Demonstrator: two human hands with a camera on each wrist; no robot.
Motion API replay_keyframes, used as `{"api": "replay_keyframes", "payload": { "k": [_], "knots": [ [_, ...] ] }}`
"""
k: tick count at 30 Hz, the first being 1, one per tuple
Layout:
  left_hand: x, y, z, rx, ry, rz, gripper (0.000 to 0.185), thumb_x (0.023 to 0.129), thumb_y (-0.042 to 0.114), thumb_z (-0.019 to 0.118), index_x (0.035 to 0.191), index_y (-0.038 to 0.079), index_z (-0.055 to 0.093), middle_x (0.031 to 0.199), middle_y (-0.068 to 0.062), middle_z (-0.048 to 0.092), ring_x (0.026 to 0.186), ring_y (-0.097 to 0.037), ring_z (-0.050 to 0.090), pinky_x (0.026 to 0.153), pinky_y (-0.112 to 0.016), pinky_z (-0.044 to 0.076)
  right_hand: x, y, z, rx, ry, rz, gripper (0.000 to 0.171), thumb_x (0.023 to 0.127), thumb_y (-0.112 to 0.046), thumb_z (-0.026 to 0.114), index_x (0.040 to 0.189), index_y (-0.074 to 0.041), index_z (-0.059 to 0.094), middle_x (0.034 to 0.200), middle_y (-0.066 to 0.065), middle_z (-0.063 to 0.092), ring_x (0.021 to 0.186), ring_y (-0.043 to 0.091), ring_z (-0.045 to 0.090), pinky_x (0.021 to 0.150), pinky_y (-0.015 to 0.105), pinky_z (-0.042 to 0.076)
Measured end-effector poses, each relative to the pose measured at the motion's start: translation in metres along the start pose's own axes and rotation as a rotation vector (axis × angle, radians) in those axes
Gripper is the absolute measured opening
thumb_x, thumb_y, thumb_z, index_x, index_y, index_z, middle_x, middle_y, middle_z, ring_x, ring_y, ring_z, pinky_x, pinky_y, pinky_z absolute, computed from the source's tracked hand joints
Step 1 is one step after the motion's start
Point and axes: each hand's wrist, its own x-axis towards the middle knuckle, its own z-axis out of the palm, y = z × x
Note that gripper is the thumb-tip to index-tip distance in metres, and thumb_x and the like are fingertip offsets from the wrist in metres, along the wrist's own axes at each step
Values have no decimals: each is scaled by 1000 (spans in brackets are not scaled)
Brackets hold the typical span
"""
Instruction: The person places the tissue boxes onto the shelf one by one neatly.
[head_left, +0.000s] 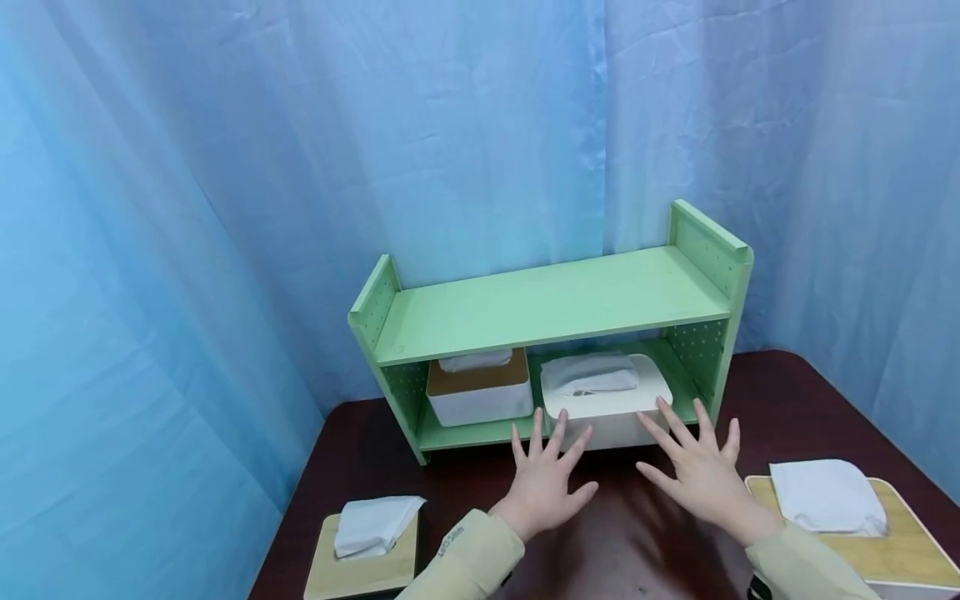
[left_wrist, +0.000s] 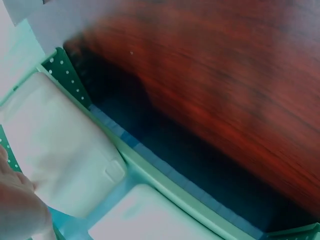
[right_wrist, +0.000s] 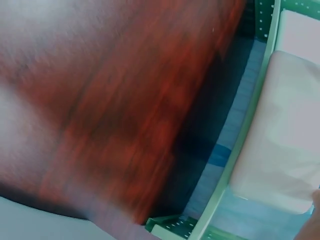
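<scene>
**Both hands spread before the white tissue box on the lower shelf**

Here, the thing nearest both hands is a white rectangular plastic tissue box (head_left: 607,398) with rounded corners and a white tissue (head_left: 588,373) lying across its lid. It sits in the right half of the lower shelf of a light green wooden two-tier rack (head_left: 551,304), its front edge sticking out past the front of the shelf.

The left hand (head_left: 545,483) is flat and palm down with all fingers straight and spread wide; its fingertips reach up in front of the box's left front corner, though contact cannot be told. The right hand (head_left: 697,467) is likewise flat, fingers fanned apart, with its fingertips at the box's right front edge. Neither hand holds anything. Both hover low over the dark reddish-brown wooden table (head_left: 622,542), and pale yellow-green sleeves (head_left: 468,558) cover the forearms, which come in from the lower edge, angled toward each other.

Beside the white box, in the left half of the same shelf, stands a white tissue box with a brown wooden lid (head_left: 480,390). On the table, well apart from the hands, a wooden-lidded tissue box (head_left: 363,554) lies at the near left and a larger one (head_left: 892,542) at the near right. Blue curtains (head_left: 300,167) hang behind the rack.
</scene>
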Motion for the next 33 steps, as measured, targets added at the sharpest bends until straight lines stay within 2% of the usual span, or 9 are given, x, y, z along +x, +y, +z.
{"api": "replay_keyframes", "payload": {
  "k": [11,18,28,33],
  "knots": [
    [25,-5,-2,28,-35,-45,66,94,64,32,151,38,13,161,-4,5,146,-38,-3,108,-68,8,26,8,0,-5,-55,51,71,90,-58,50,150,-26,29,157,12,20,140,53,-1,97,77,-9],
    [41,-7,-4,-2,-70,-70,66,93,65,31,151,38,15,161,-2,4,146,-36,-5,110,-65,5,42,13,-1,-33,-89,63,72,90,-61,47,148,-20,33,155,17,22,139,54,-1,97,77,-11],
    [55,-10,-4,-2,-108,-112,65,93,65,32,151,40,14,161,1,3,146,-35,-3,111,-64,5,55,19,1,-56,-125,75,72,90,-63,45,148,-20,33,153,21,24,138,56,0,98,75,-15],
    [56,-11,-4,-24,-112,-127,63,95,63,31,151,40,13,161,2,2,146,-34,-4,112,-63,3,57,17,1,-33,-124,74,72,91,-61,45,148,-20,32,153,20,23,138,56,2,97,76,-14]
  ]
}}
